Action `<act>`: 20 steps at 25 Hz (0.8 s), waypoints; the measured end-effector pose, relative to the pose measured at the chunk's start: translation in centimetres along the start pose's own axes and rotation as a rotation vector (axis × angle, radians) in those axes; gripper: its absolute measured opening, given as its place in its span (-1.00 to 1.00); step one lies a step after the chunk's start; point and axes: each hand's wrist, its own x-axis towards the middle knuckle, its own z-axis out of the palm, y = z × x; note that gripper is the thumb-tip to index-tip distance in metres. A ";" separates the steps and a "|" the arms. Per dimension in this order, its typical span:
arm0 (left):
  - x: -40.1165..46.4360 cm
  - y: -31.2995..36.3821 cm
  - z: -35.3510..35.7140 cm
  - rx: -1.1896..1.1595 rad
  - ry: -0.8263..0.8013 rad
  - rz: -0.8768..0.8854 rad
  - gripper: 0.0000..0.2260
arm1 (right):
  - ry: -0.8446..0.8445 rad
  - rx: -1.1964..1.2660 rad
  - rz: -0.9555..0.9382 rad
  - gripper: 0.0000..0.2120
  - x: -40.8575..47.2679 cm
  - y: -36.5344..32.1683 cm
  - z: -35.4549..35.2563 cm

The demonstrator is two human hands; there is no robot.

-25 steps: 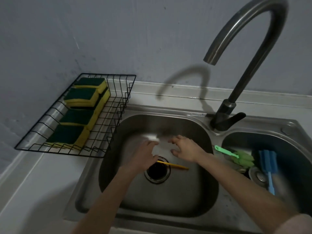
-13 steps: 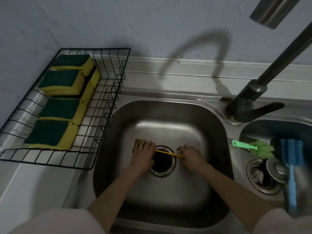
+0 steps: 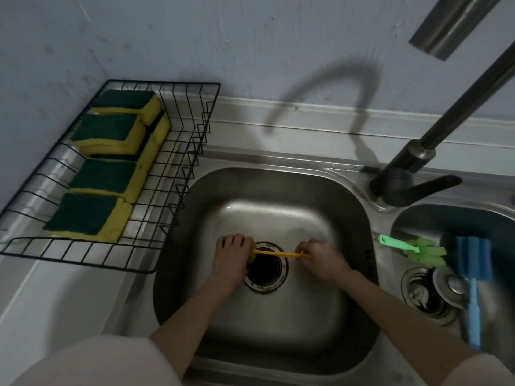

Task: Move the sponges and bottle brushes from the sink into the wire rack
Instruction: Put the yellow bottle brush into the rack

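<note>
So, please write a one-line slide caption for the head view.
Both hands grasp a yellow bottle brush over the sink drain; sponges fill the wire rack.

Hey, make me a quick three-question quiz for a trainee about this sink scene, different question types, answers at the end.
1. True or false: both hands, left hand and right hand, are on the yellow bottle brush.
2. What colour are the two brushes by the right basin?
3. Multiple choice: the wire rack holds A) sponges only, B) brushes only, C) nothing.

Key: 1 true. 2 the green brush and the blue brush. 3 A, the sponges.
</note>
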 end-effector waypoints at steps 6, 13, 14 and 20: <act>-1.3 0.7 -2.3 -0.146 0.004 -0.166 -0.54 | 0.150 0.447 -0.083 -0.91 -1.6 -1.7 -7.2; -1.5 4.2 -8.6 -0.588 0.168 -0.146 -0.61 | 0.342 1.011 -0.252 -0.78 -4.5 -8.6 -14.0; -1.6 4.6 -9.9 -0.625 0.209 -0.137 -0.63 | 0.360 0.997 -0.273 -0.80 -4.7 -9.6 -14.6; -2.4 3.9 -17.7 -0.817 0.399 -0.042 -0.69 | 0.450 0.822 -0.376 -0.96 -5.6 -16.1 -19.1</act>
